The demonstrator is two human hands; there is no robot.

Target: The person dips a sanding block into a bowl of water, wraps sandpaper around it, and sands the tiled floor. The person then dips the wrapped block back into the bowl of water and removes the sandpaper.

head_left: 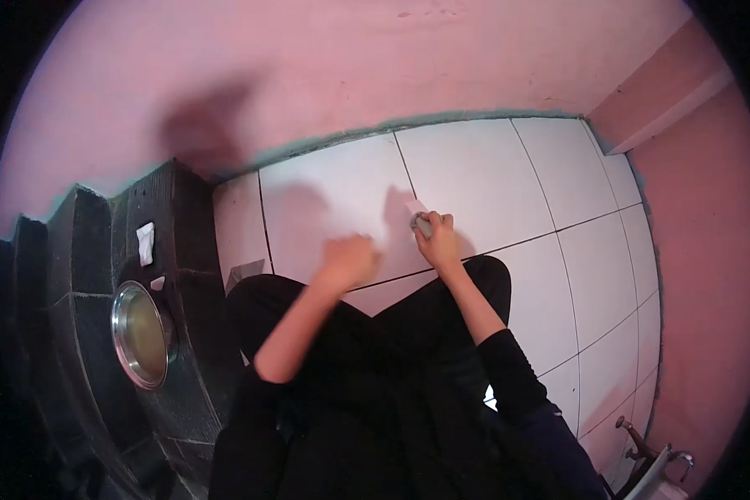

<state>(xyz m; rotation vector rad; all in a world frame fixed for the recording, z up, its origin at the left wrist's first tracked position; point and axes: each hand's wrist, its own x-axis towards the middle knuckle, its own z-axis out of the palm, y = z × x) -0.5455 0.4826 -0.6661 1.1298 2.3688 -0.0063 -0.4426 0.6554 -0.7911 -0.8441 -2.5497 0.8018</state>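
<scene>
My right hand is closed on a small grey, rounded object, too small to name. Just beyond its fingertips shows a flat pale pink piece; whether it is joined to the grey object I cannot tell. To the left, my left hand hovers over the floor, smeared by motion, so its fingers do not show clearly. Both hands are in front of my black-clothed knees, apart from each other.
White floor tiles reach the pink wall. On the dark tiled steps at left are a metal bowl with cloudy liquid, a crumpled white piece and a small pale scrap. Metal fittings stand at lower right.
</scene>
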